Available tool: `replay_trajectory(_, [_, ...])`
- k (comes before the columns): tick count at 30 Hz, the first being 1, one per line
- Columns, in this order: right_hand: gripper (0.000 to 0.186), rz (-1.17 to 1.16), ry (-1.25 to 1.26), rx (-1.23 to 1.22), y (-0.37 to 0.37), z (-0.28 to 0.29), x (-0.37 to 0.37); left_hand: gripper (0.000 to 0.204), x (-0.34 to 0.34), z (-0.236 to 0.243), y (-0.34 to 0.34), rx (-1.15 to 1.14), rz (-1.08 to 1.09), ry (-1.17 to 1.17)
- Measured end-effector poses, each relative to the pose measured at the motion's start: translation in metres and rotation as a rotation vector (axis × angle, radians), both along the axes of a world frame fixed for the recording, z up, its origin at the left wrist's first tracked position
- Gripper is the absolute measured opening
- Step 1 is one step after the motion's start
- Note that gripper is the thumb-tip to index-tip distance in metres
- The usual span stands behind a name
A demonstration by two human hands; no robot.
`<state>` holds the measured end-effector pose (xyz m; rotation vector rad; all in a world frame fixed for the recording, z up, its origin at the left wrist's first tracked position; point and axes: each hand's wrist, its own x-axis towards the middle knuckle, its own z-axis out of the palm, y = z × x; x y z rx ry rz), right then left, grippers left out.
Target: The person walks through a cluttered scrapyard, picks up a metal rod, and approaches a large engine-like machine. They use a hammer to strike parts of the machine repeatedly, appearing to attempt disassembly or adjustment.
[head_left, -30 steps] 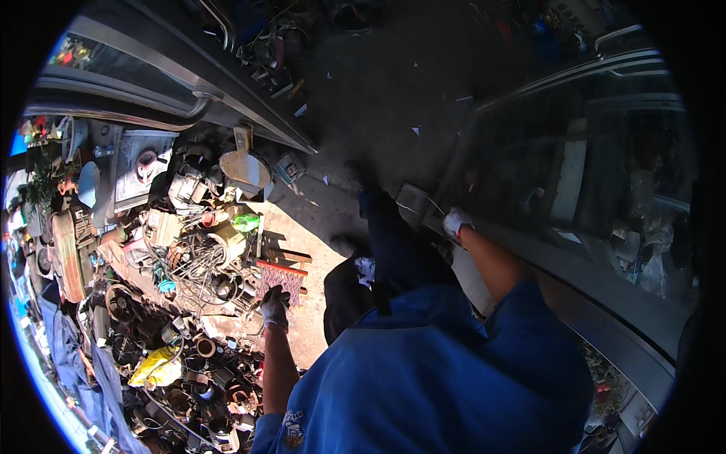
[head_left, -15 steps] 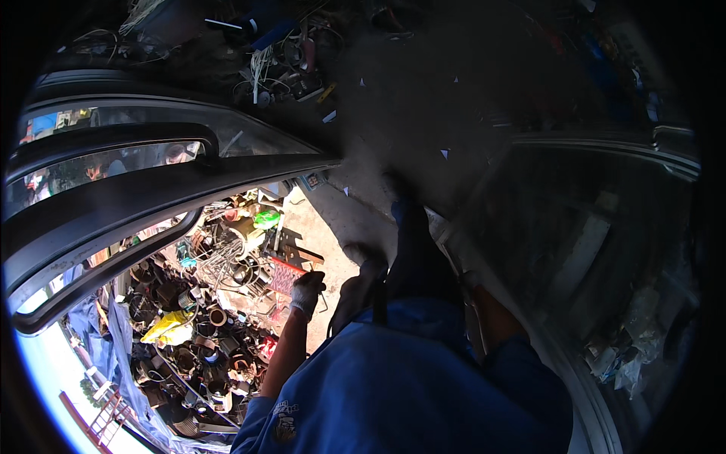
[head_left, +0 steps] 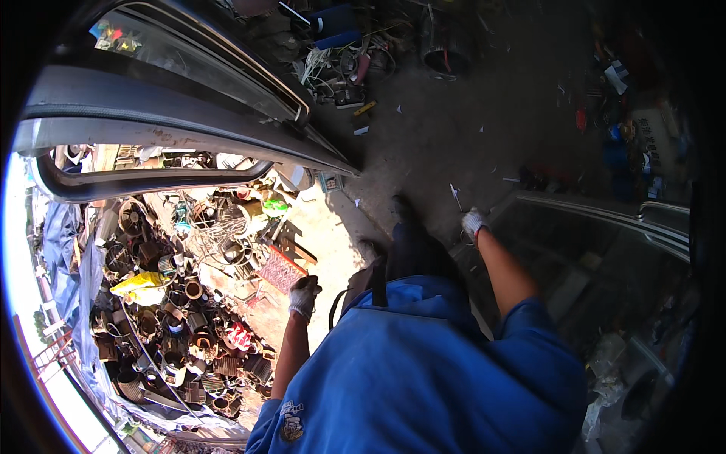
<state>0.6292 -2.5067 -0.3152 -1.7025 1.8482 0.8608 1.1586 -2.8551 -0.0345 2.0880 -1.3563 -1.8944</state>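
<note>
My left hand [head_left: 304,296], in a pale work glove with dark fingers, hangs at my left side over the sunlit ground. Its fingers are curled; anything inside them is hidden. Just beyond it lies a red patterned panel [head_left: 281,269]. My right hand [head_left: 474,222], in a white glove, is closed out to the right, in front of the glass door panel. A thin pale rod [head_left: 457,203] sticks forward from its fingers, close to a white scrap on the dark floor. My legs and dark shoes stand at the doorway line.
An open dark-framed door [head_left: 189,98] with a curved handle [head_left: 159,184] stands at the left. Beyond it are piled motor parts [head_left: 193,290], a yellow bag [head_left: 141,287] and a blue tarp [head_left: 64,227]. Another glass door [head_left: 575,250] is at the right. Wires and tools clutter the far floor.
My right hand has come out from beside my body, forward and right, and now shows with the thin rod. The view has turned; the left hand stays low at my side.
</note>
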Motion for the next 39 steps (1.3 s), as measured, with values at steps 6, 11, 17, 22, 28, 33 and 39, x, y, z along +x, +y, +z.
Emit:
replay_trajectory(6, [0.033, -1.321, -0.654, -0.399, -0.125, 0.148, 0.062, 0.024, 0.161, -0.033, 0.069, 0.111, 0.316, -0.094])
replay_trajectory(11, [0.02, -1.377, -0.652, -0.376, -0.131, 0.209, 0.12, 0.038, 0.221, -0.03, 0.104, -0.039, 0.478, -0.077])
replay_trajectory(17, [0.029, -1.147, -0.656, -0.099, -0.148, 0.171, 0.134, 0.029, 0.282, -0.043, 0.161, 0.2, 0.748, -0.005])
replay_trajectory(22, [0.034, -0.435, -0.315, -0.121, -0.209, 0.196, 0.151, 0.033, 0.288, -0.051, 0.176, 0.278, 0.954, 0.044])
replay_trajectory(28, [0.041, -0.499, -0.381, 0.092, -0.366, 0.278, 0.255, 0.027, 0.297, -0.065, 0.192, 0.155, 1.015, 0.117])
replay_trajectory(33, [0.04, -0.312, -0.552, 0.108, -0.479, 0.208, 0.289, 0.024, 0.295, -0.023, 0.166, 0.171, 1.009, 0.081])
replay_trajectory(39, [0.032, -0.431, -0.68, 0.158, -0.61, 0.234, 0.394, 0.033, 0.304, 0.035, 0.118, 0.242, 1.246, 0.143])
